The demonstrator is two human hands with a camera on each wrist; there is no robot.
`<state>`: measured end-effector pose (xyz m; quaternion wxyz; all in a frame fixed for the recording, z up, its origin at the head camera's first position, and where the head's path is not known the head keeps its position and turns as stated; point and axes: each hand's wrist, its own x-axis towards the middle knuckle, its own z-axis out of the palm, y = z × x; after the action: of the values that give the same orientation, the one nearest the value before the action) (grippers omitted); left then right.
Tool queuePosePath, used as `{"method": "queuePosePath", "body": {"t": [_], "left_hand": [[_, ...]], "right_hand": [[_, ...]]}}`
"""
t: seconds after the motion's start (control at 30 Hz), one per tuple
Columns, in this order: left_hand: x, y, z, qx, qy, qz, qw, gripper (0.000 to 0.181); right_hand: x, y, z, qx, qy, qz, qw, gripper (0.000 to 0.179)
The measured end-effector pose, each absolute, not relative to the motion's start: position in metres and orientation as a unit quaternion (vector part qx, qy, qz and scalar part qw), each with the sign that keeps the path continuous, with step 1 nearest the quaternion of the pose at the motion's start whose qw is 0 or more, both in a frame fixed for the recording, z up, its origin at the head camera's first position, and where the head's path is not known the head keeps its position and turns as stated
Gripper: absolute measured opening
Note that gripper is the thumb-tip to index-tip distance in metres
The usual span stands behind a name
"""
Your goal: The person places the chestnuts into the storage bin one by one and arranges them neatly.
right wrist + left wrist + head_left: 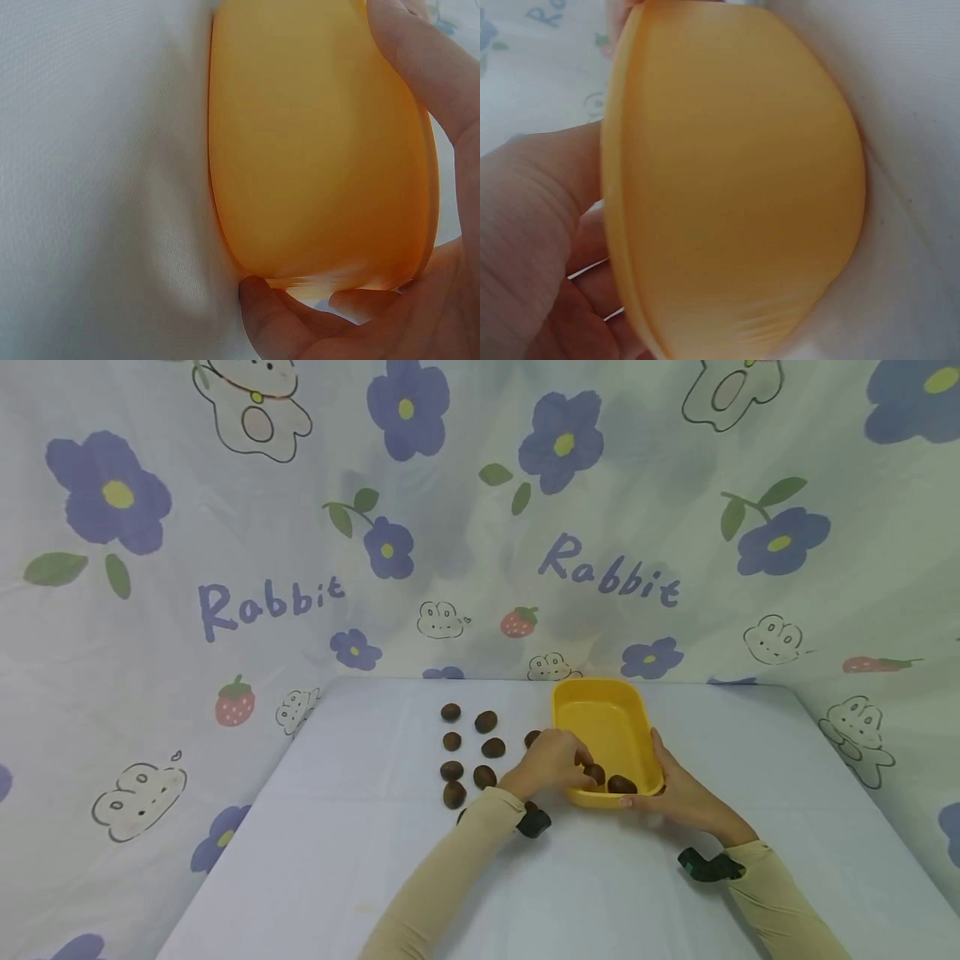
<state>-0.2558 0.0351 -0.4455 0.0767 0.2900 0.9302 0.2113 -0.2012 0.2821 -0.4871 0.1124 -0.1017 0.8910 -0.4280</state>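
A yellow plastic container (604,727) stands toward the back right of the white table. My left hand (551,762) reaches over its near left rim, fingertips inside around a dark brown, roundish nut-like thing (594,774). In the left wrist view the container wall (735,180) hides those fingertips. Another brown nut (621,785) lies inside beside it. My right hand (678,795) grips the container's near right corner, thumb along the front and fingers at the right side. In the right wrist view its curled fingers (274,319) reach the lower wall.
Several brown nuts stand in rough columns left of the container, among them one nut (486,721) and another nut (453,794). My left forearm (450,868) partly covers others. A patterned cloth (465,527) hangs behind the white table (360,827).
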Motion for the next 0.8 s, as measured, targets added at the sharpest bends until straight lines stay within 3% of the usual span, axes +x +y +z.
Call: {"method": "queuePosePath", "body": {"t": [0.23, 0.8], "left_hand": [[-0.257, 0.04, -0.451, 0.319, 0.931, 0.169, 0.05, 0.019], [-0.256, 0.056, -0.452, 0.309, 0.938, 0.138, 0.072, 0.011]], "right_hand": [[-0.201, 0.282, -0.487, -0.11, 0.889, -0.433, 0.105, 0.135], [-0.205, 0.284, -0.494, -0.137, 0.879, -0.448, 0.086, 0.132]]}}
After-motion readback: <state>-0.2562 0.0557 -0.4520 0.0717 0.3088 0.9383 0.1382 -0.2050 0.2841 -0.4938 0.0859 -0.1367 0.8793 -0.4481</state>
